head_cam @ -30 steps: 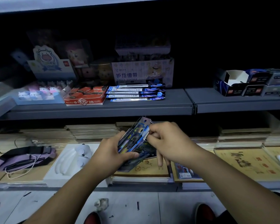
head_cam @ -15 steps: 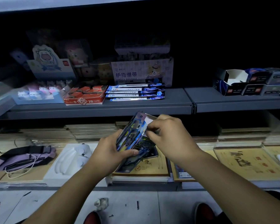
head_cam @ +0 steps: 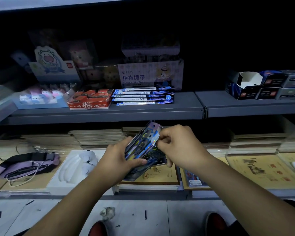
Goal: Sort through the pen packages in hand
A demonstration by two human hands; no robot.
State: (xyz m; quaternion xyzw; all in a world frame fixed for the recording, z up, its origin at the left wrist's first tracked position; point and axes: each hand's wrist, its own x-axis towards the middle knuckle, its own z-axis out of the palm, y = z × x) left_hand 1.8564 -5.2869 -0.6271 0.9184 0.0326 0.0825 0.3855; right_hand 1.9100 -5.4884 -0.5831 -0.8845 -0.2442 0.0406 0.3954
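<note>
Both hands stay put: left hand (head_cam: pixel 117 156) grips card packs (head_cam: pixel 143 145), right hand (head_cam: pixel 179 147) pinches.

One wide-angle view only, worn on the head, facing forward and tilted down at a grey metal shelf unit (head_cam: pixel 109 114) from close range. Both forearms entering from the bottom edge, red shoe tips (head_cam: pixel 215 223) and pale tiled floor (head_cam: pixel 58 217) directly beneath. Upper grey shelf board at mid-height, lower tier of flat brown paper books (head_cam: pixel 266 171) just below. Straight lines bowed toward the edges.
</note>
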